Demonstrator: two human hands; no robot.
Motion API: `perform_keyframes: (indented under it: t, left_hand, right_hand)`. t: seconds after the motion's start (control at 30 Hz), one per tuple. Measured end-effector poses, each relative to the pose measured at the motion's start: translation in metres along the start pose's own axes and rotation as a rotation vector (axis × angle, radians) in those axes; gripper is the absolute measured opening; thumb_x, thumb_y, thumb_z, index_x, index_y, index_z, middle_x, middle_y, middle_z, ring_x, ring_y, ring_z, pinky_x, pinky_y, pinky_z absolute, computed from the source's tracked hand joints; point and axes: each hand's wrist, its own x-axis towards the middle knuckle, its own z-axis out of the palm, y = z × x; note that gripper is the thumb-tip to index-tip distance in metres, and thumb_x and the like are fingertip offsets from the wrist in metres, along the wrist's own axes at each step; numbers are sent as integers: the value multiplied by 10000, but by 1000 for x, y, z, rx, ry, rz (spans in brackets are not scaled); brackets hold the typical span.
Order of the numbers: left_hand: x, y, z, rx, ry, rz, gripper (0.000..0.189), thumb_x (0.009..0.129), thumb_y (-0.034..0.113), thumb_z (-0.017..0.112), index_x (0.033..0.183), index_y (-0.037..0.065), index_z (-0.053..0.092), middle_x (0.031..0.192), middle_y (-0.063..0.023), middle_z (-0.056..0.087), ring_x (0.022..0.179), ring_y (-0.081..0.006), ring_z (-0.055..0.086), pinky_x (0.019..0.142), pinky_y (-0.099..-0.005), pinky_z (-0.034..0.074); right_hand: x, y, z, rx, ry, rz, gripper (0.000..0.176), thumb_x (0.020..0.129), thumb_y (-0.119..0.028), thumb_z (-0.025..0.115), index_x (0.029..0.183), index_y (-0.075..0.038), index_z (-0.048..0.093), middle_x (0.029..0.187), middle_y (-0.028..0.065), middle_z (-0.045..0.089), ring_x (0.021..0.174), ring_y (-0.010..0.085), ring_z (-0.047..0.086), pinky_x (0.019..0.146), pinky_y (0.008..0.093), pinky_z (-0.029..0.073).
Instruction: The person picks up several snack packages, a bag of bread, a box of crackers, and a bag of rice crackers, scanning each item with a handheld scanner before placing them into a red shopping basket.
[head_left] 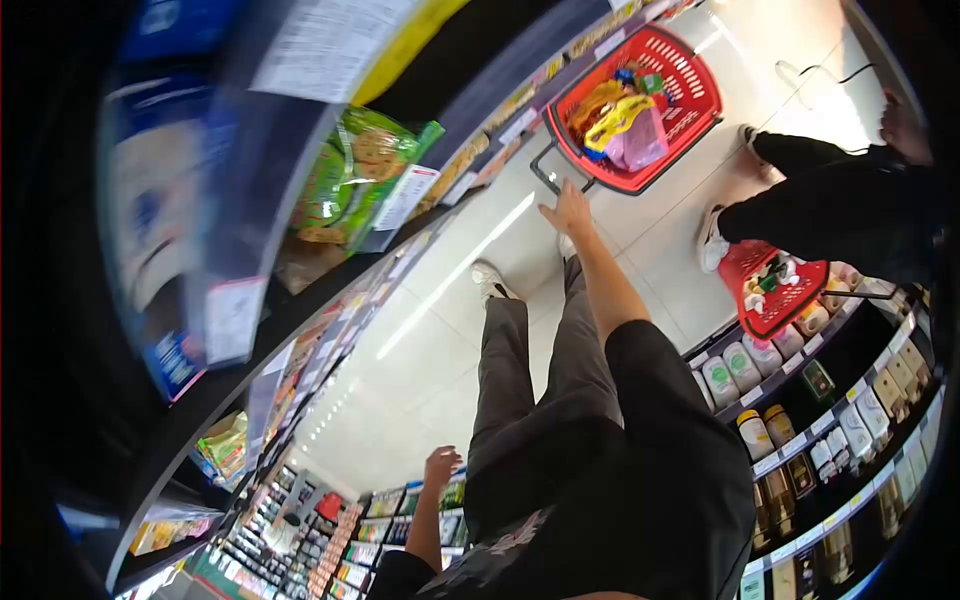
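Observation:
My right hand (571, 209) is at the black handle (545, 168) of a red shopping basket (690, 95), its fingers closed round the near end and the thumb sticking out. Inside the basket lie colourful packets, among them a yellow one (620, 118) and a pink one (640, 145). Off to the lower left, my left hand (441, 466) hangs away from my body with loosely parted fingers and nothing in it. Behind it, in this view, are stocked shelves (405, 505).
Close on the left, a shelf holds a green snack bag (350, 180) and price tags (405, 195). At right stands a person in dark trousers (800, 215) beside another red basket (775, 300). Bottles (740, 365) line the lower right shelves. Pale tiles (440, 340) cover the floor.

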Motion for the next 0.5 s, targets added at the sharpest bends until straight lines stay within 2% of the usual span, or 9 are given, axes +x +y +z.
perform_keyframes:
  t: [0.03,0.13,0.2,0.27,0.33,0.37,0.4,0.43,0.5]
  left_hand:
    - [-7,-6,16,-11,-5,-91,275,820,206,571,1021,20,587,811,-94,653,737,-148,630,611,-275,493]
    - [-22,-8,56,238,63,-121,280,829,207,558,1015,1,593,819,-114,654,768,-169,638,626,-281,489]
    - [-25,-17,67,597,113,85,289,834,231,551,1000,2,609,839,-122,658,776,-189,639,647,-291,482]
    - [-28,-26,72,513,111,46,290,833,242,551,996,12,616,846,-117,660,775,-192,637,664,-295,482]
    - [-25,-31,74,424,116,24,291,831,253,551,991,22,623,853,-112,662,773,-195,635,681,-300,481]
    - [-21,-41,72,463,77,151,288,828,250,554,997,27,623,863,-112,662,778,-197,634,697,-301,480]
    - [-22,-48,71,499,38,281,286,824,246,557,1002,32,623,872,-112,662,783,-199,632,714,-302,478]
    - [-26,-48,76,488,32,291,286,824,246,557,1002,32,623,872,-112,662,783,-199,632,714,-302,478]
    - [-26,-45,89,190,111,32,283,827,231,555,1000,15,619,886,-121,658,814,-197,629,736,-300,476]
  right_hand:
    - [10,6,4,-127,8,-136,801,719,-431,649,1256,69,327,1217,219,483,1153,356,451,990,431,323]
    - [31,17,14,-222,-206,-88,772,710,-442,651,1237,41,359,1208,209,497,1145,337,461,1006,448,280]
    - [31,25,14,-232,-270,-77,748,712,-449,644,1214,37,377,1220,208,489,1145,330,464,999,455,281]
    - [28,27,8,-252,-319,-77,725,713,-456,638,1191,32,395,1232,207,482,1144,323,466,991,463,282]
    - [20,19,0,-324,-325,-102,628,724,-449,624,1096,24,441,1062,195,579,1001,310,558,910,463,336]
    - [12,15,-7,-362,-327,-114,584,729,-445,617,1049,19,465,977,190,627,930,303,604,869,463,363]
    - [2,21,-6,-362,-204,-183,520,740,-424,608,1000,9,483,805,159,657,785,314,633,819,461,384]
    - [-9,21,-13,-375,-194,-187,520,740,-424,608,1000,9,483,805,159,657,785,314,633,819,461,384]
    - [-29,14,-26,-406,-150,-202,487,763,-412,584,986,11,487,773,163,656,741,314,634,812,448,393]
